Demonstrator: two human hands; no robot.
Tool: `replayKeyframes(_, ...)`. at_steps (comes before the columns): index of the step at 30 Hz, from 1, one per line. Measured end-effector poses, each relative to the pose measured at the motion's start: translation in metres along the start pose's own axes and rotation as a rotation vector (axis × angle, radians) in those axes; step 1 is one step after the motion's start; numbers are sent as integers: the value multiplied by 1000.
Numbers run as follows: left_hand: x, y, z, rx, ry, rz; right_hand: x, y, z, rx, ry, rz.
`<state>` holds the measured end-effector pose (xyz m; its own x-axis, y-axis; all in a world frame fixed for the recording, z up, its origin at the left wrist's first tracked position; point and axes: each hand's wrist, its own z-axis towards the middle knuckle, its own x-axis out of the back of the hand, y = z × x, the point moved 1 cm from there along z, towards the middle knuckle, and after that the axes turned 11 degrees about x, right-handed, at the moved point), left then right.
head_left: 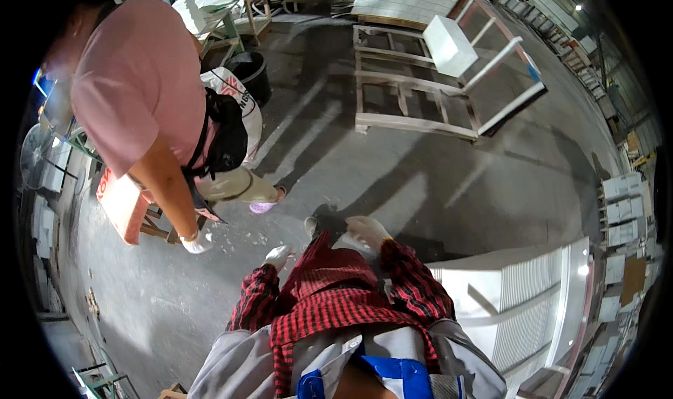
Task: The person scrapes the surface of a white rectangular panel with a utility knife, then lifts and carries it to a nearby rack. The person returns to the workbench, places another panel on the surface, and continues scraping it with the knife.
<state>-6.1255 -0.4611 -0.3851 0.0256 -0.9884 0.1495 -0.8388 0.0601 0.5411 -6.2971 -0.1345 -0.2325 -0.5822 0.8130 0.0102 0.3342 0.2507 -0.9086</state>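
My left hand (pixel 279 256) wears a white glove and hangs by my side over the grey concrete floor (pixel 392 182), fingers loose, holding nothing. My right hand (pixel 367 231), also in a white glove, is raised a little in front of me with nothing visible in it. Both sleeves are red and black check. A stack of white ribbed panels (pixel 522 308) stands just to my right. A person in a pink shirt (pixel 133 77) and a black apron stands to my left, with one white-gloved hand (pixel 197 243) hanging down near a low wooden stool (pixel 158 225).
A wooden pallet frame (pixel 406 94) lies on the floor ahead with a white block (pixel 450 44) and a white frame (pixel 508 77) on it. A black bucket (pixel 249 73) stands near the person. Shelves of white pieces (pixel 624 210) line the right side. A fan (pixel 35 154) stands far left.
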Motion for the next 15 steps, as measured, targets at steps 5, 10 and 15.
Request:
replayKeyframes(5,49,102,89,-231,-70,136,88,88,29,304,-64,-1237)
replayKeyframes(10,84,270,153,-442,27,878,120,109,-56,-340,-86,-1031)
replayKeyframes(15,91,346,182,-98,-76,178,122,100,-7,-428,-30,-841)
